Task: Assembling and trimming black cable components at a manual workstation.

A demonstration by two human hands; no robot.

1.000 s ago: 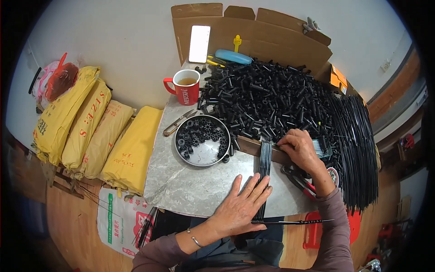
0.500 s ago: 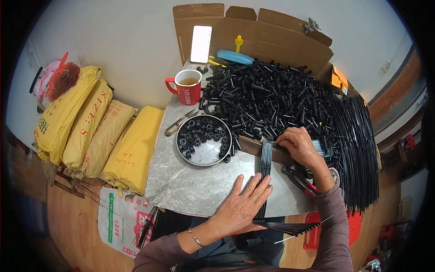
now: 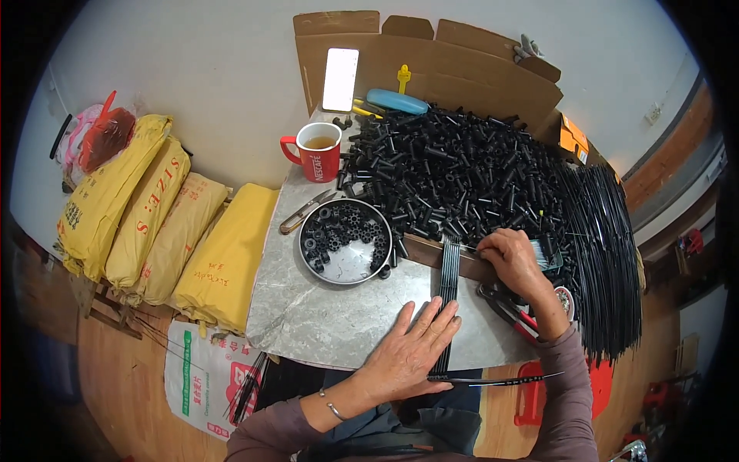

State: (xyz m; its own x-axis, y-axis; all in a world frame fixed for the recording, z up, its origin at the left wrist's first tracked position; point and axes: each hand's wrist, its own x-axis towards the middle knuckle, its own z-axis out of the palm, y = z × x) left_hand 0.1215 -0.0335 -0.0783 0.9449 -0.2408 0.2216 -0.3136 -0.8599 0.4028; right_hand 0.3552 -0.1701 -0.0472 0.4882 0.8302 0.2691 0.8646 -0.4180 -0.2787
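Note:
My left hand (image 3: 404, 350) lies flat with fingers spread over a row of thin black jointed ribs (image 3: 449, 273), like umbrella ribs. Their upper ends rest across a brown bar (image 3: 422, 249); the lower part turns off to the right beside my left thumb. My right hand (image 3: 512, 258) is closed with fingertips pinched at the bar, just right of the rib ends. Whatever sits between those fingertips is too small to make out. Beyond the bar rises a big heap of black plastic tubular parts (image 3: 454, 165). Below my right hand lie red-handled pliers (image 3: 508, 309).
A round metal bowl (image 3: 348, 268) of small black rings stands left of the bar, near a knife (image 3: 304, 212). Behind are a red mug (image 3: 321, 164), a phone (image 3: 340, 81) and a blue case (image 3: 398, 101). Long black rods (image 3: 604, 262) hang over the right edge; yellow sacks (image 3: 231, 254) stand left.
The fanned lower rib ends have come together into one narrow line. My right hand has shifted slightly right and down, away from the rib tops. The left hand stays nearly still.

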